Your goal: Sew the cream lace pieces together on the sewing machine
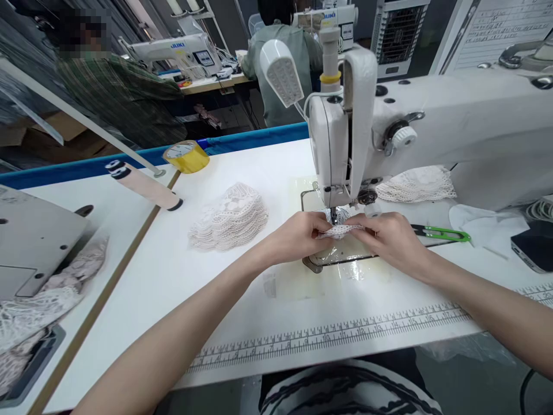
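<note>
Between my two hands, just in front of the presser foot (333,215) of the white sewing machine (436,121), is a small piece of white lace (339,231). My left hand (303,236) pinches its left end, with the fingertips close to the needle plate. At the lace's right end, my right hand (386,239) grips it between thumb and fingers. Part of the lace is hidden by my fingers. A stack of lace pieces (233,219) lies on the table left of the machine, and another lace stack (417,184) sits behind my right hand under the machine arm.
Green thread snips (444,233) and a dark phone (536,245) lie at the right. A thread cone (149,187) and a yellow tape roll (186,157) are at the back left. A printed ruler (324,335) runs along the front edge. Two people sit beyond the table.
</note>
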The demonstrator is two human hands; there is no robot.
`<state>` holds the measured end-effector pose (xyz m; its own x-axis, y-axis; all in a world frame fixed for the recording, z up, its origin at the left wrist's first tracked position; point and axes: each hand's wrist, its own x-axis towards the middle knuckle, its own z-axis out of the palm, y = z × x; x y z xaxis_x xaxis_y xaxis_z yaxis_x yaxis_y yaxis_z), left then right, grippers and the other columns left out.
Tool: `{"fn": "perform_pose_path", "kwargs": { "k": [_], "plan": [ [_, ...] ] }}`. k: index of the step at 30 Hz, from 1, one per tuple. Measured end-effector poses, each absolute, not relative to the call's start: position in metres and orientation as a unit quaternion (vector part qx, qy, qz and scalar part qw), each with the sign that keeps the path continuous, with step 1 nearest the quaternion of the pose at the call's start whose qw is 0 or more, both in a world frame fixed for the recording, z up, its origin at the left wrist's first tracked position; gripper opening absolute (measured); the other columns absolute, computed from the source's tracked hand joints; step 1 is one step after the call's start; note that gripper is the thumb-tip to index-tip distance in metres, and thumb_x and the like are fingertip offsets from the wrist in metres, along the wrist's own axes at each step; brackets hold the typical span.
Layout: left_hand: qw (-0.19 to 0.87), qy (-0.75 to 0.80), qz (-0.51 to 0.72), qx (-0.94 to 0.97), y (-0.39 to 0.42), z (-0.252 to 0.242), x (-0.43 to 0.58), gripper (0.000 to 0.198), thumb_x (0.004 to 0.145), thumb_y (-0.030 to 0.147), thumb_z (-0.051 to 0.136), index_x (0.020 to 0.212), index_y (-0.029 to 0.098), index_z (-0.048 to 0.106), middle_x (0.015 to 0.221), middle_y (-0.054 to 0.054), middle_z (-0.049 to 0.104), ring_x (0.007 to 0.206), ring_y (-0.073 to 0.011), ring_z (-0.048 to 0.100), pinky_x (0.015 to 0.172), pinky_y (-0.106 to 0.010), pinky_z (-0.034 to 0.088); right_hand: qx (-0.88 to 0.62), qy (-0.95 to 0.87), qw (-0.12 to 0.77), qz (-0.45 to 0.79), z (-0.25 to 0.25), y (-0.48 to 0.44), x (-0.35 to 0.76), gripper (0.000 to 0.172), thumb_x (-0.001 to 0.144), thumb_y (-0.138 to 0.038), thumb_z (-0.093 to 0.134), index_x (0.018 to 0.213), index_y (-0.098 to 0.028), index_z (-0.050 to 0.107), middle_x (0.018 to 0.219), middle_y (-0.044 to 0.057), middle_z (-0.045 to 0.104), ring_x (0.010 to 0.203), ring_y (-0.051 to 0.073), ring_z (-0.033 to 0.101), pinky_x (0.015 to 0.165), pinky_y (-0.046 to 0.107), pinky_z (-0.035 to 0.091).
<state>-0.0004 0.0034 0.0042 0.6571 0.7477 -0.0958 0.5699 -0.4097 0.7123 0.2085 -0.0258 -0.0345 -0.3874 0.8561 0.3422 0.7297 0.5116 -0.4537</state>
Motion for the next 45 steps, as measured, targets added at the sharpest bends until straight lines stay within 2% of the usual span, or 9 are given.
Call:
{"fn": "perform_pose_path", "kwargs": {
  "k": [4, 9, 14, 16, 20, 24, 26, 29, 45],
  "plan": [
    [0.416, 0.396, 0.135, 0.807, -0.002, -0.003, -0.001, 0.023, 0.077, 0.028, 0.063, 0.06, 0.015, 0.056, 0.067, 0.003, 0.042, 0.058, -0.0083, 0.041, 0.052, -0.024, 0.033, -0.495, -0.82, 0.255, 0.131, -0.033, -0.027, 0.206, 0.021, 0.088, -0.02, 0.055, 0.101, -0.022, 0.072, 0.078, -0.001, 0.073, 0.063, 0.016, 0.064, 0.052, 0.026, 0.041],
    [0.33, 0.455, 0.206, 0.801, -0.012, -0.019, 0.011, 0.031, 0.075, 0.031, 0.068, 0.057, 0.016, 0.047, 0.058, 0.005, 0.037, 0.053, -0.0082, 0.035, 0.048, -0.025, 0.025, -0.49, -0.825, 0.25, 0.131, -0.033, -0.029, 0.205, 0.022, 0.087, -0.02, 0.054, 0.1, -0.026, 0.071, 0.092, -0.002, 0.073, 0.076, 0.018, 0.067, 0.06, 0.027, 0.045],
    [0.315, 0.399, 0.212, 0.835, -0.011, -0.019, 0.01, 0.028, 0.084, 0.02, 0.055, 0.057, 0.015, 0.051, 0.059, 0.004, 0.042, 0.055, -0.0083, 0.04, 0.053, -0.024, 0.031, -0.482, -0.829, 0.249, 0.135, -0.033, -0.029, 0.206, 0.02, 0.088, -0.02, 0.054, 0.098, -0.026, 0.07, 0.091, -0.004, 0.073, 0.077, 0.018, 0.068, 0.061, 0.027, 0.046],
    [0.292, 0.368, 0.2, 0.86, -0.012, -0.018, 0.005, 0.028, 0.086, 0.018, 0.051, 0.059, 0.015, 0.056, 0.06, 0.004, 0.045, 0.055, -0.008, 0.042, 0.059, -0.025, 0.035, -0.476, -0.834, 0.246, 0.133, -0.033, -0.03, 0.208, 0.019, 0.088, -0.019, 0.056, 0.098, -0.027, 0.07, 0.092, -0.005, 0.073, 0.078, 0.017, 0.067, 0.061, 0.027, 0.046],
    [0.139, 0.339, 0.19, 0.911, -0.022, -0.025, -0.002, 0.02, 0.089, 0.019, 0.05, 0.08, 0.019, 0.068, 0.073, 0.001, 0.057, 0.067, -0.0112, 0.052, 0.076, -0.032, 0.037, -0.431, -0.87, 0.224, 0.088, -0.032, -0.035, 0.211, 0.015, 0.086, -0.018, 0.06, 0.092, -0.026, 0.071, 0.093, -0.005, 0.073, 0.078, 0.016, 0.065, 0.058, 0.027, 0.043],
    [-0.079, 0.304, 0.208, 0.926, -0.04, -0.036, -0.003, 0.02, 0.09, 0.019, 0.051, 0.101, 0.02, 0.068, 0.093, -0.004, 0.067, 0.086, -0.0186, 0.057, 0.081, -0.035, 0.038, -0.356, -0.905, 0.234, -0.017, -0.03, -0.04, 0.212, 0.011, 0.084, -0.017, 0.062, 0.08, -0.023, 0.071, 0.103, -0.002, 0.071, 0.089, 0.02, 0.061, 0.073, 0.034, 0.042],
    [-0.131, 0.301, 0.198, 0.924, -0.047, -0.038, -0.002, 0.021, 0.089, 0.017, 0.052, 0.105, 0.017, 0.066, 0.109, -0.006, 0.067, 0.1, -0.0212, 0.057, 0.087, -0.037, 0.038, -0.343, -0.908, 0.239, -0.026, -0.03, -0.042, 0.211, 0.012, 0.085, -0.015, 0.061, 0.081, -0.021, 0.07, 0.1, -0.001, 0.072, 0.092, 0.02, 0.06, 0.077, 0.034, 0.04],
    [-0.124, 0.316, 0.183, 0.923, -0.054, -0.039, -0.001, 0.026, 0.091, 0.015, 0.05, 0.113, 0.016, 0.063, 0.12, -0.008, 0.064, 0.113, -0.0209, 0.055, 0.096, -0.038, 0.037, -0.335, -0.91, 0.245, -0.016, -0.03, -0.042, 0.21, 0.016, 0.087, -0.011, 0.056, 0.086, -0.02, 0.07, 0.093, -0.001, 0.073, 0.093, 0.018, 0.061, 0.078, 0.033, 0.039],
    [-0.109, 0.327, 0.206, 0.916, -0.045, -0.046, -0.004, 0.029, 0.091, 0.016, 0.047, 0.116, 0.016, 0.061, 0.116, -0.01, 0.066, 0.11, -0.0213, 0.06, 0.11, -0.053, 0.028, -0.334, -0.902, 0.271, -0.031, -0.034, -0.036, 0.206, 0.024, 0.091, -0.008, 0.045, 0.088, -0.017, 0.067, 0.094, 0.001, 0.073, 0.092, 0.017, 0.064, 0.081, 0.032, 0.039]
  ]
}}
